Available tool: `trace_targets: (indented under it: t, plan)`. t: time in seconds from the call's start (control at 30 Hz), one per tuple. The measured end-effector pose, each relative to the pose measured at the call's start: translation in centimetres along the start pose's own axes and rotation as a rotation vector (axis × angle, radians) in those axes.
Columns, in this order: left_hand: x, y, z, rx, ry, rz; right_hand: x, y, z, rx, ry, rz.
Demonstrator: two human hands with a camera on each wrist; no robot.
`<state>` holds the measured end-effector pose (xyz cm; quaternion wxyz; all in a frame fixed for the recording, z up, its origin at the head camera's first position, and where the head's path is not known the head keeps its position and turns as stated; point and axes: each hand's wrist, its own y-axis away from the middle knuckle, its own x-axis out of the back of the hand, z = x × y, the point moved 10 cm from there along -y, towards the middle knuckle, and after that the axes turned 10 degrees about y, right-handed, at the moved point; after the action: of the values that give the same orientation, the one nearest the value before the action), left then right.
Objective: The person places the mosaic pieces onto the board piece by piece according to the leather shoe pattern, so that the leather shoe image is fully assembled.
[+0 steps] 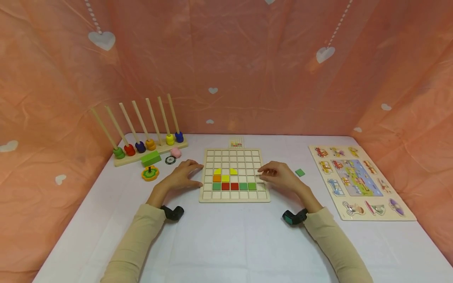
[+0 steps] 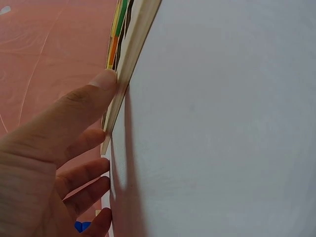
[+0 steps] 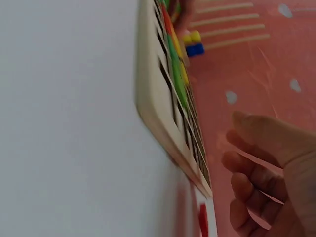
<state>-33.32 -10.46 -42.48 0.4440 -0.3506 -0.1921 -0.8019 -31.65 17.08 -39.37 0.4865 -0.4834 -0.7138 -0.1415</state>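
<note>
A wooden grid board (image 1: 233, 199) lies flat, carrying yellow, orange, red and green tiles in some of its squares. My left hand (image 1: 182, 175) rests at the board's left edge, thumb and fingers spread along it. In the left wrist view the thumb (image 2: 104, 79) touches the wooden rim (image 2: 129, 59). By the right edge is my right hand (image 1: 281, 175), its fingers loosely bent. The right wrist view shows this hand (image 3: 269, 168) apart from the board, with nothing between thumb and fingers. A small pattern card (image 1: 236, 142) lies behind the board.
A loose green tile (image 1: 300, 172) lies right of the right hand. Farther right is a picture puzzle board (image 1: 383, 214). At the back left stands a peg rack (image 1: 136, 158) with coloured beads. Before it are a green block (image 1: 150, 158), a tree-shaped piece (image 1: 150, 173) and a pink piece (image 1: 175, 152).
</note>
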Motion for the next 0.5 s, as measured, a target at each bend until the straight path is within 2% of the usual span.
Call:
trace_targets:
  t: [0.07,0.3,0.4,0.5]
  plan:
    - [0.1,0.0,0.2,-0.019,-0.014,0.007,1.5,0.4,1.0,-0.017,0.028,0.069]
    - [0.0,-0.1,0.0,-0.003,-0.013,-0.002,5.6,2.7,5.7,-0.244,0.140,0.179]
    - [0.0,-0.1,-0.1,-0.010,-0.020,-0.002,6.5,3.9,7.4,-0.335,0.187,0.185]
    - [0.0,-0.1,0.0,-0.019,-0.022,0.000,6.7,5.0,8.8,-0.408,0.230,0.135]
